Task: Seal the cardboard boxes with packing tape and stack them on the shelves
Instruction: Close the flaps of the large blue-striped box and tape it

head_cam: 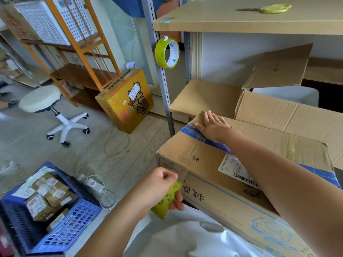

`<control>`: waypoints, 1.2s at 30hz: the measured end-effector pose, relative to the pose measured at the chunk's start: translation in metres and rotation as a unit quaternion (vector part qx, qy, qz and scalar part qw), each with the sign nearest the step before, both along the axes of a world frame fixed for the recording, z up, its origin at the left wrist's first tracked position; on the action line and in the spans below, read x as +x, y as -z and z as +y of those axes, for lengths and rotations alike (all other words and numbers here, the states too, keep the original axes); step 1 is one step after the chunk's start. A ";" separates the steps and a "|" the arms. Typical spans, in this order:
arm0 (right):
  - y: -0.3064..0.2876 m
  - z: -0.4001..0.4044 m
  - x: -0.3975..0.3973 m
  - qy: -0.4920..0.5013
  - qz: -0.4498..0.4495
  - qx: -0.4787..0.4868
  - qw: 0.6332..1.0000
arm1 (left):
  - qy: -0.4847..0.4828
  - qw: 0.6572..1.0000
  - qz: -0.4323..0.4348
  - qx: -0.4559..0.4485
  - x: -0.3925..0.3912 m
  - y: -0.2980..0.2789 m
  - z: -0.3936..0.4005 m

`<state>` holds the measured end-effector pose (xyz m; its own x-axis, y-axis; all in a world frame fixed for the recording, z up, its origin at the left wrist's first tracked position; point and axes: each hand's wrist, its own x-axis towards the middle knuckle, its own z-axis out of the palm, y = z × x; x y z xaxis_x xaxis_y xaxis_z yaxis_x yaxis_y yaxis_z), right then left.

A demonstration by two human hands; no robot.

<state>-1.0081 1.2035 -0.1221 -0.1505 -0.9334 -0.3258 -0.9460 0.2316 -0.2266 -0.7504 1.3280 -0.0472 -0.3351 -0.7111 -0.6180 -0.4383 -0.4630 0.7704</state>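
- Cardboard box (213, 182): large, rectangular, brown corrugated board; blue printed lines and blue band along top edge, handwritten black characters on near side, white barcode label (235, 169) on top; clear glossy tape over top seam and down near corner; rests on white glossy plastic sheet (194, 236) at bottom of view
- Right hand (213, 127): fingers straight and spread, palm flat, pressing on far top edge of cardboard box over blue band; forearm stretched across box top
- Left hand (159, 184): fingers curled round tape roll (167, 200), yellow-green with printed core, held against near lower corner of cardboard box; roll mostly hidden under the hand
- Clear tape strip at that corner, wrinkled; join to the roll not discernible
- Second tape roll (167, 52): round, yellow-green, white printed core; hangs on grey perforated metal upright (161, 80) of shelving
- Open box (289, 110): brown corrugated, flaps raised, just behind cardboard box, beside flat cardboard shelf board (202, 97)
- Upper shelf board (241, 19): flat brown cardboard surface; yellow-handled object (272, 8) lying on it, type unclear
- Yellow printed carton (128, 101): tilted on wood-pattern floor, against orange wooden rack (83, 49)
- Stool (42, 99): round cream padded seat, white five-arm caster base
- Blue plastic crate (61, 232): lattice walls, filled with small taped parcels, lower left
- White power strip (92, 182) and loose cables on floor
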 end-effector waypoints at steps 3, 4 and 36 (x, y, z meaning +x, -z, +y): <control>-0.006 0.006 0.011 0.024 0.005 0.000 1.000 | 0.002 1.000 -0.004 -0.002 -0.003 0.012 -0.006; -0.010 0.011 0.015 0.028 0.003 0.001 1.000 | 0.004 1.000 -0.002 -0.002 -0.004 0.016 -0.007; -0.108 0.103 0.073 -0.007 -0.032 -0.109 0.994 | 0.045 0.879 -0.150 -0.451 -0.030 -0.001 -0.074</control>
<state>-0.9346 1.3066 -0.0144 -0.1221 -0.9846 -0.1247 -0.9308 0.1572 -0.3300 -0.7804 1.2541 -0.0467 -0.3331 -0.9359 0.1144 -0.6872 0.3241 0.6502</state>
